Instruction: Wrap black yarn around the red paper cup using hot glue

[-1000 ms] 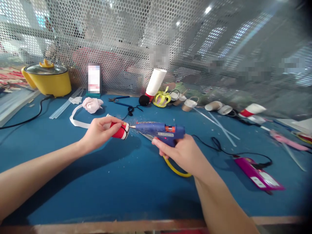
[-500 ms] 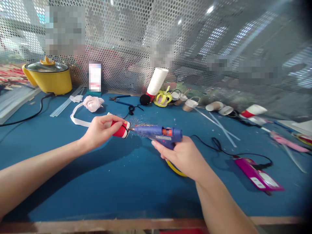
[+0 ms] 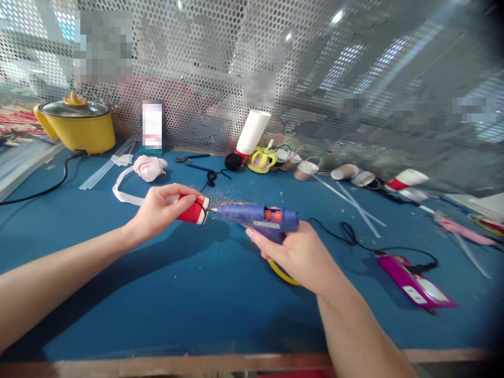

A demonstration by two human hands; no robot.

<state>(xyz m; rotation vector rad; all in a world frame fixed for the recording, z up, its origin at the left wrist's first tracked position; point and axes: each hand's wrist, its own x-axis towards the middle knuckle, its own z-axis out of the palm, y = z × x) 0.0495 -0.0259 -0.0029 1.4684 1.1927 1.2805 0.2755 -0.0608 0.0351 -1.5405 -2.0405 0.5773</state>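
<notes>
My left hand (image 3: pixel 161 210) is closed around a small red-and-white paper cup (image 3: pixel 192 210) lying on its side, its end turned to the right. A black cord runs over the cup near that end. In my right hand (image 3: pixel 295 247) is a blue hot glue gun (image 3: pixel 255 215), pointed left, with a small red light showing on its body. Its metal nozzle touches, or very nearly touches, the cup's right end. Behind my left hand lies a pale pink fabric rose (image 3: pixel 149 168) with a white ribbon (image 3: pixel 126 197).
A yellow electric pot (image 3: pixel 79 128) and a phone (image 3: pixel 152 126) stand at the back left. Pliers (image 3: pixel 193 161), stacked white cups (image 3: pixel 254 131) and a yellow paper pumpkin (image 3: pixel 262 159) line the back. Glue sticks (image 3: pixel 360 207) and a purple power strip (image 3: pixel 413 283) lie right, beside a yellow ring (image 3: pixel 283 273).
The glue gun has shifted very slightly right, its nozzle still at the cup's end. My left hand keeps its hold on the cup. The camera view has moved a little.
</notes>
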